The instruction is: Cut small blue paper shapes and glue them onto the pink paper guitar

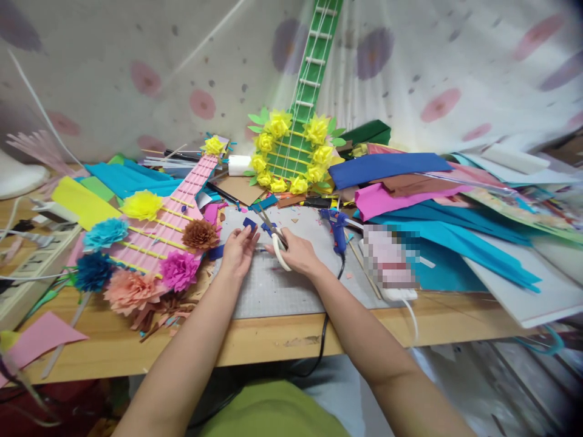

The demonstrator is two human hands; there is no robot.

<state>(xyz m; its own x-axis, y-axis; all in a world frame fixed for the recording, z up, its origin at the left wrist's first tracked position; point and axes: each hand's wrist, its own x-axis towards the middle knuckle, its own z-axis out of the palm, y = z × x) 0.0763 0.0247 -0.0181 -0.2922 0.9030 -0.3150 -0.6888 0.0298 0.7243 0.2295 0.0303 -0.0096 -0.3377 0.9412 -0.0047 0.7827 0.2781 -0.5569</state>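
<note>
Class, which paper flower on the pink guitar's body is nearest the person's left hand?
The brown flower, rightmost of them in the picture; the magenta flower, lower and further left, is farther from the left hand.

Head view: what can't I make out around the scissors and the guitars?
In the head view:
- Scissors: right hand covers part of the handles.
- Blue scrap: fingers of the left hand hide its lower part.
- Green guitar: upper frame edge cuts off the neck's top.
- Black cord: right forearm hides a stretch.
- Pinkish object: pixelation blurs its surface.
</note>
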